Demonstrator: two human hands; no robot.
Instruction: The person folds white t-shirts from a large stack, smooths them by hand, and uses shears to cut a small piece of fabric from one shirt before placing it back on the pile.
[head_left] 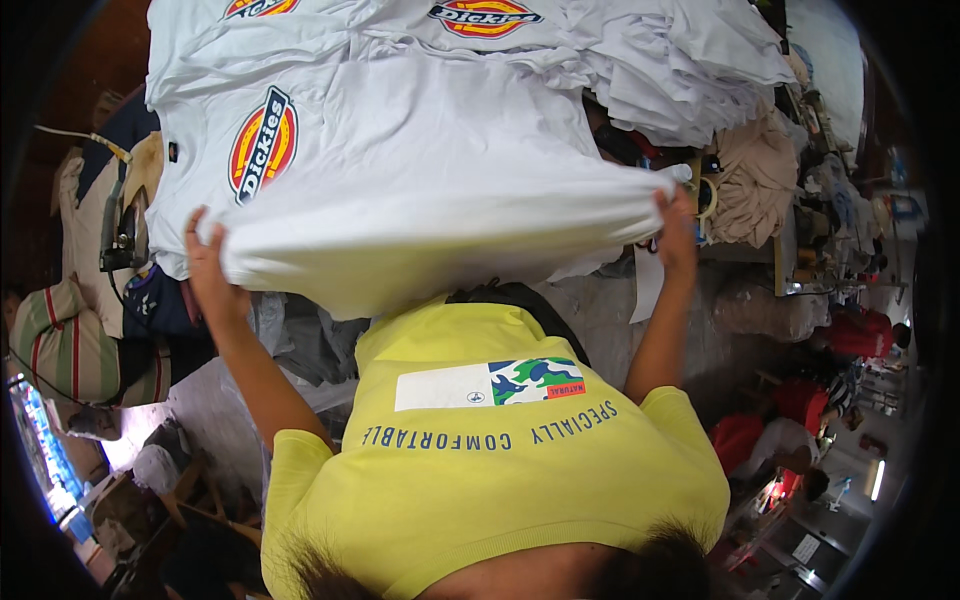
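Several white shirts (645,65) spread over the worktop, whose surface they hide. One shirt (420,140) lies nearest the person, its near side raised at the worktop's near edge, billowing and blurred. It looks light, soft and hardly fragile, likely to sag in the middle, so its far-apart corners seem best to hold. The right hand's (678,232) grip pinches the right corner; the left hand (215,275) meets the left end, but I cannot tell whether its grip is pressed together. A badge (264,146) sits near the collar (172,165).
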